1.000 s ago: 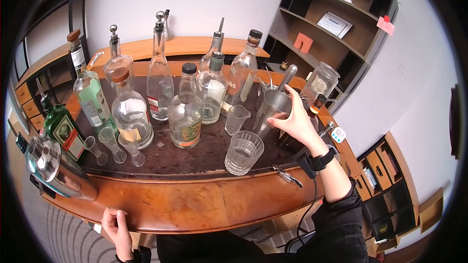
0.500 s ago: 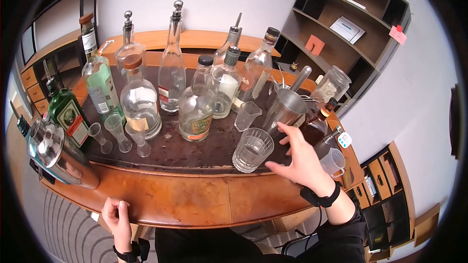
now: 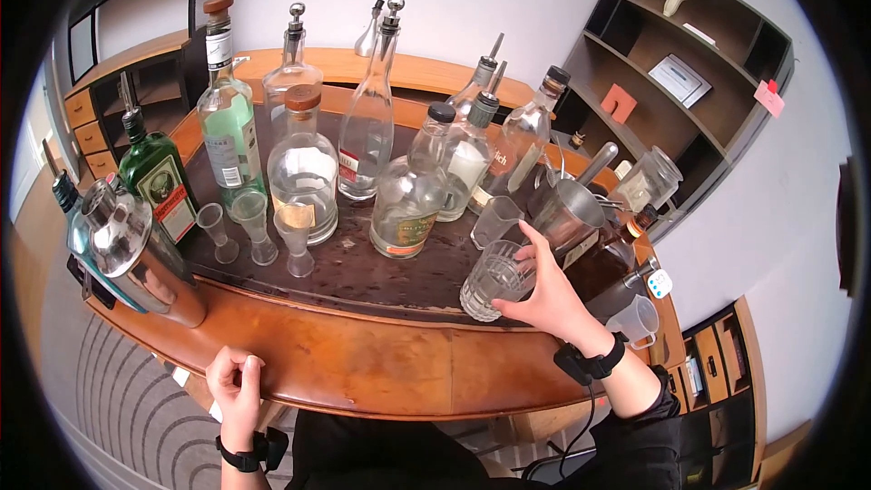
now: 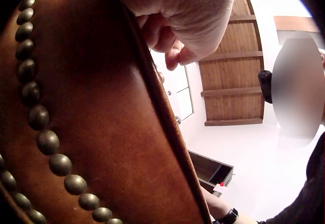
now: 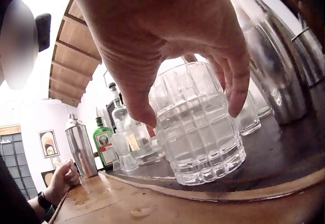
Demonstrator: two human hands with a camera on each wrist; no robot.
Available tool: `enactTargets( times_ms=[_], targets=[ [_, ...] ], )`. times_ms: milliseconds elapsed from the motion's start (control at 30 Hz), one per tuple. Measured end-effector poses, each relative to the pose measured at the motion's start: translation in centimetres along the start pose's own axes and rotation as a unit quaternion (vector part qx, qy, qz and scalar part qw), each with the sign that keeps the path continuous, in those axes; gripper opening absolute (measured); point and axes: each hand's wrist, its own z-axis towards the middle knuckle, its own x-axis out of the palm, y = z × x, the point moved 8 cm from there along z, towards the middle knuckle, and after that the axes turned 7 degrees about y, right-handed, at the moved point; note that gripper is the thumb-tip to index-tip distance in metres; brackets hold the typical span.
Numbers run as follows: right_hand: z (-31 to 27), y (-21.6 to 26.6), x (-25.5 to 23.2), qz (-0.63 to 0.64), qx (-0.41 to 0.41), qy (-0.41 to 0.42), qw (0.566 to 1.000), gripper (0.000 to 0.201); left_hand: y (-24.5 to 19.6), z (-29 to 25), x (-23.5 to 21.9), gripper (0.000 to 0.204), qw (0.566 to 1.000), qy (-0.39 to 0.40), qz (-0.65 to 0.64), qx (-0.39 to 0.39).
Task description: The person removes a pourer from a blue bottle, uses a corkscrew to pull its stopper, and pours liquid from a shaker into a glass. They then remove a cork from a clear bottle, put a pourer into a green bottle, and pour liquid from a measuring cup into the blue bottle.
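Observation:
My right hand [image 3: 552, 295] has its thumb and fingers around the sides of a cut-pattern clear glass [image 3: 493, 283], which stands upright near the front of the dark bar top. In the right wrist view the thumb lies at one side of the glass [image 5: 200, 137] and the fingers at the other. Just behind are a small clear pouring cup [image 3: 496, 222] and a metal mixing tin [image 3: 568, 216]. My left hand [image 3: 235, 388] hangs loosely curled at the leather edge, holding nothing; the left wrist view shows that hand [image 4: 177, 18] beside the edge.
Several bottles stand behind, among them a green one [image 3: 163, 177] and a round one with a black cap [image 3: 408, 209]. Hourglass-shaped jiggers [image 3: 257, 229] are at the left, near a metal shaker [image 3: 136, 249]. A brown bottle [image 3: 608, 259] and a plastic jug [image 3: 632, 322] stand at the right.
My right hand has left the metal tin, moved down toward the front and come around the cut-pattern glass. The head view has shifted left; my left hand stays loosely curled at the edge.

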Motion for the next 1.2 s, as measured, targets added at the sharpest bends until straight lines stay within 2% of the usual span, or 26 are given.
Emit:
enactTargets(
  times_ms=[167,633,767,800,867,900,1000,1100,1200],
  targets=[
    [1.2,0.0,0.5,-0.011,-0.022,-0.013,1.000,0.107,0.1,0.0,-0.1,0.018,1.000,0.006,-0.006,0.002],
    [5.2,0.4,2.2,0.003,-0.018,-0.063,0.998,0.101,0.2,0.0,-0.1,0.019,1.000,0.001,0.027,0.005],
    [5.0,1.1,2.0,0.017,-0.014,-0.047,0.999,0.099,-0.1,0.1,0.0,0.018,1.000,0.003,0.006,0.000],
    [4.5,1.7,1.6,0.054,0.040,-0.002,0.998,0.098,-0.1,0.0,0.1,0.017,1.000,0.003,0.001,-0.003],
    [3.8,2.2,0.9,-0.039,0.003,-0.030,0.999,0.097,0.0,0.1,0.0,0.017,1.000,-0.004,0.007,0.009],
    [3.4,2.6,0.3,-0.042,-0.034,-0.056,0.997,0.094,0.0,0.1,0.1,0.017,1.000,-0.006,0.007,0.009],
    [1.5,2.6,-2.1,0.058,-0.054,-0.182,0.980,0.052,0.3,0.0,0.0,0.015,1.000,-0.004,0.008,0.003],
    [0.4,0.2,-2.7,0.215,-0.037,-0.193,0.957,0.009,-1.1,0.3,0.4,0.016,1.000,0.002,0.020,0.019],
    [0.1,-2.9,-1.7,0.295,-0.032,-0.167,0.940,0.018,-0.9,0.3,0.6,0.016,1.000,0.017,0.017,-0.005]
  ],
)
